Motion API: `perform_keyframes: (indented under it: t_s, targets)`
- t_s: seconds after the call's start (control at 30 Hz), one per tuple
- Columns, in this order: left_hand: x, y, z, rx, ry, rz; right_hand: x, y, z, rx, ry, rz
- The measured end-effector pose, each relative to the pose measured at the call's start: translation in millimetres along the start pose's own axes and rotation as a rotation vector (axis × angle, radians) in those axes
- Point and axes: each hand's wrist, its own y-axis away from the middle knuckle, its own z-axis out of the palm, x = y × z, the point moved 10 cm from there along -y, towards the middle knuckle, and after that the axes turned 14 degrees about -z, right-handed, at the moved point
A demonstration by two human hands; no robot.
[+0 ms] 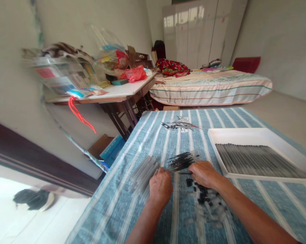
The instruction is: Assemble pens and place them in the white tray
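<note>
Nearest my view, the bare left forearm (pixel 146 222) ends in the left hand (pixel 161 184), curled against the grey translucent plastic tubes (pixel 144 171); the right hand (pixel 203 173) is curled between the slim black rods (pixel 182 161) and the small black and translucent pieces (pixel 211 205), and I cannot tell what either grip pinches. In the shallow white rectangular tray (pixel 235 133), dark grey sticks (pixel 254 159) lie in a row. I judge that row done, the loose piles left.

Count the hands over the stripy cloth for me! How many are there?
2. The left hand is beside the pale tubes; the right hand is next to the dark sticks. Neither is hidden, and I see no others.
</note>
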Motion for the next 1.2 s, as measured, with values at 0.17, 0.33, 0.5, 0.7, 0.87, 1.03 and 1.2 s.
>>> perform_keyframes:
  t_s: [0.17,0.33,0.5,0.7,0.87,1.03,1.2]
  targets:
    - [-1,4,-2.5,-0.036,0.009,0.036,-2,1,4,-0.008,0.007,-0.079]
    - [5,9,-17.8,-0.045,0.231,0.120,5,5,-8,0.061,0.026,-0.106]
    - [18,5,-29.1,-0.030,0.549,0.205,17,14,-29,0.127,0.083,-0.061]
    - [15,0,-27.0,-0.021,0.746,0.218,21,16,-31,0.103,0.091,-0.058]
    - [13,1,-28.7,-0.034,0.769,0.247,21,15,-28,0.065,0.075,-0.048]
    - [16,3,-30.5,-0.055,0.792,0.302,11,12,-27,0.014,0.060,-0.063]
    - [18,6,-23.6,-0.147,0.806,0.336,1,11,-30,-0.010,0.066,-0.101]
